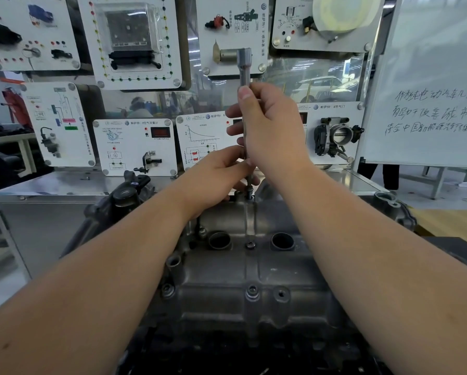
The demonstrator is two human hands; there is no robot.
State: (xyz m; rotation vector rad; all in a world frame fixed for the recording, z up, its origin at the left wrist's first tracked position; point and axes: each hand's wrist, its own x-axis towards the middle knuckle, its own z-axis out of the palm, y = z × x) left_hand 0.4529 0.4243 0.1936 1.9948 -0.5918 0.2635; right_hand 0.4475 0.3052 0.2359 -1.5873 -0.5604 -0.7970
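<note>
The right hand (270, 125), fingers curled round the upright socket driver (245, 66) to turn it, works with the left hand (216, 180), which pinches the shaft's lower end to centre its tip on the bolt (250, 189) at the engine cover's (254, 269) far edge.

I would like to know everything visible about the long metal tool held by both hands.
The tool is a long, silvery bar, apparently steel, with a wider socket-like head on top and a thin shaft. It stands nearly upright. The right hand grips its middle; the left hand pinches it lower. Its tip sits on a bolt at the far edge of the engine cover.
</note>
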